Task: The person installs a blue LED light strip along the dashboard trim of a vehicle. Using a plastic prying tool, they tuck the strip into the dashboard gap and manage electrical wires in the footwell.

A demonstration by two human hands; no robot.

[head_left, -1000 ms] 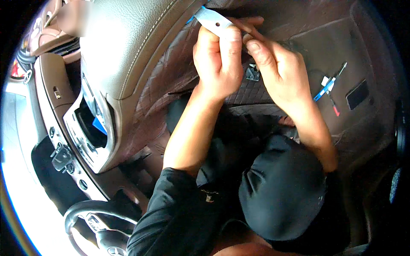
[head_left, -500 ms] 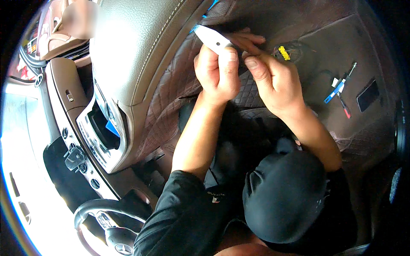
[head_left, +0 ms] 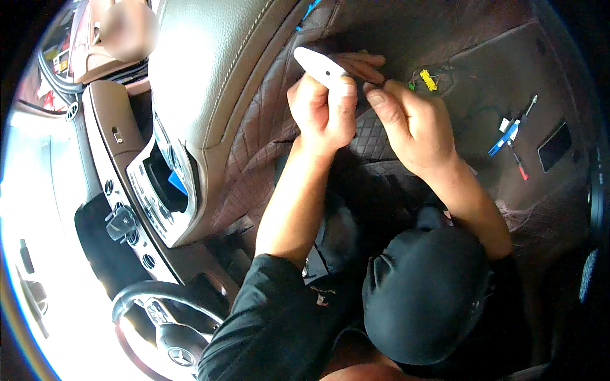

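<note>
My left hand (head_left: 323, 115) is closed round a white flat tool (head_left: 319, 66) with a rounded end and a small hole, the thumb pressed on its lower part. The tool's free end points up and left toward the brown leather console side. Close beside it on the right, my right hand (head_left: 416, 124) has its thumb bent in toward the index finger, while other fingers reach behind the tool. What those fingers pinch, if anything, is hidden from me.
On the brown floor mat at right lie a yellow connector (head_left: 428, 80) with wires, a blue-handled tool (head_left: 504, 140), a red-tipped tool (head_left: 523, 172) and a dark phone (head_left: 555, 147). A blue strip (head_left: 309, 13) shows beside the console. The steering wheel (head_left: 171, 291) is at lower left.
The white tool's tip has dropped slightly and stands farther from the blue strip. My hands keep nearly the same grip. The car interior has shifted a little in view.
</note>
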